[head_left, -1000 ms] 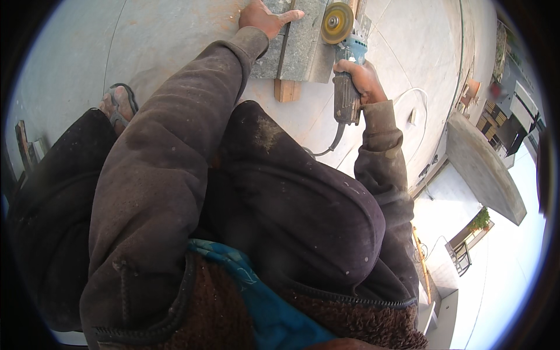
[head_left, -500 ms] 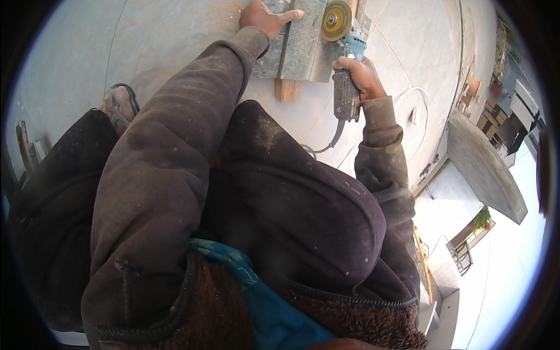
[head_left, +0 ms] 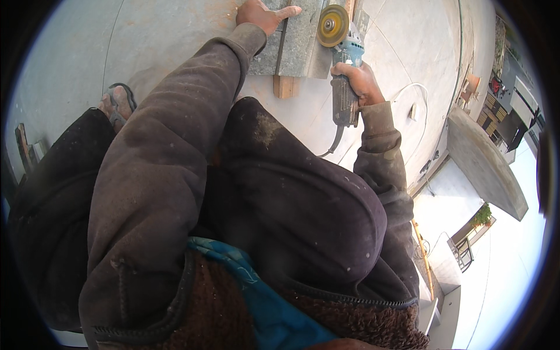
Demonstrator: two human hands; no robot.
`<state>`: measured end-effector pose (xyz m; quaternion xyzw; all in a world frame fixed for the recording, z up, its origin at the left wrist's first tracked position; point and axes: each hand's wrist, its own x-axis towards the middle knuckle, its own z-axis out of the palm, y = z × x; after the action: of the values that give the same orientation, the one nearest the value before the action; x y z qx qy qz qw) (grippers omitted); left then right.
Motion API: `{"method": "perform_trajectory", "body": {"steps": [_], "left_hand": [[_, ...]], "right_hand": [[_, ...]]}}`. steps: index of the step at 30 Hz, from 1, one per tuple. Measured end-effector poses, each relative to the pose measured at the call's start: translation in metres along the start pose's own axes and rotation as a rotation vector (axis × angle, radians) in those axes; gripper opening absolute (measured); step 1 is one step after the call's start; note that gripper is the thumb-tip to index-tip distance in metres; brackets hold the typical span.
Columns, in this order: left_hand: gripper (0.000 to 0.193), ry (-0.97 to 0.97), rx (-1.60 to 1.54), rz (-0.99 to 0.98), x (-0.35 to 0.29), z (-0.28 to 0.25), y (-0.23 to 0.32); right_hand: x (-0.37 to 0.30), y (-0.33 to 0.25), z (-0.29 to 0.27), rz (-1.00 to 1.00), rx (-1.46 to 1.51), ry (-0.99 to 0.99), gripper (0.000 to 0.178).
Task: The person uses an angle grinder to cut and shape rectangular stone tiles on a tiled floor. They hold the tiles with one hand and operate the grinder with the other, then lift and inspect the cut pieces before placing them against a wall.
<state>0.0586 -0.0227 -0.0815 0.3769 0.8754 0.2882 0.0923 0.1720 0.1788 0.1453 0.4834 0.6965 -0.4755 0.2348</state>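
Note:
My right hand (head_left: pixel 363 81) is wrapped round the body of an angle grinder (head_left: pixel 343 105), blue at its head and dark along the handle. Its round yellowish disc (head_left: pixel 332 26) sits at the right edge of a grey stone slab (head_left: pixel 301 49); whether disc and slab touch I cannot tell. At the top edge of the view my left hand (head_left: pixel 259 16) rests on the stone, one digit stretched to the right across a dark gap between two strips. Its other fingers are partly out of view. Beneath the slab's near end a wooden block (head_left: pixel 286 87) sticks out.
The grinder's dark cord (head_left: pixel 335 143) runs down behind my knee (head_left: pixel 350 216). A white cable (head_left: pixel 423 96) curves over the pale floor (head_left: pixel 169 35) on the right. My sandalled foot (head_left: pixel 121 104) stands at left. A concrete slab or ledge (head_left: pixel 487 163) lies far right.
The view has shifted slightly, so hands, slab and grinder appear a little higher. My grip on the grinder and my left hand's place on the stone look the same.

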Motion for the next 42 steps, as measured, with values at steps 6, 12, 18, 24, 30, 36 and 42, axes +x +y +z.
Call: {"method": "perform_trajectory", "body": {"steps": [6, 12, 18, 24, 30, 36, 42], "left_hand": [[0.041, -0.011, -0.001, 0.000, 0.000, -0.002, 0.001], [0.041, -0.025, 0.000, -0.007, -0.002, -0.004, 0.001], [0.041, -0.038, 0.010, -0.004, -0.002, -0.006, 0.004], [0.041, -0.085, 0.027, -0.021, -0.004, -0.020, 0.009], [0.040, -0.029, 0.032, 0.001, -0.007, -0.031, 0.014], [0.039, -0.108, 0.077, -0.016, -0.003, 0.010, -0.002], [0.039, 0.063, -0.097, 0.014, -0.006, 0.056, -0.021]], "right_hand": [[-0.006, -0.005, 0.002, 0.022, 0.004, -0.012, 0.034], [-0.003, -0.005, 0.003, -0.005, -0.010, 0.000, 0.035], [0.004, -0.004, 0.002, -0.012, -0.006, 0.012, 0.033], [0.000, -0.005, 0.003, 0.009, -0.010, 0.013, 0.030], [-0.002, 0.008, 0.000, 0.017, 0.004, 0.006, 0.030], [-0.015, 0.002, 0.003, 0.048, 0.036, -0.006, 0.030], [-0.013, 0.004, 0.004, 0.029, 0.047, -0.018, 0.028]]}}
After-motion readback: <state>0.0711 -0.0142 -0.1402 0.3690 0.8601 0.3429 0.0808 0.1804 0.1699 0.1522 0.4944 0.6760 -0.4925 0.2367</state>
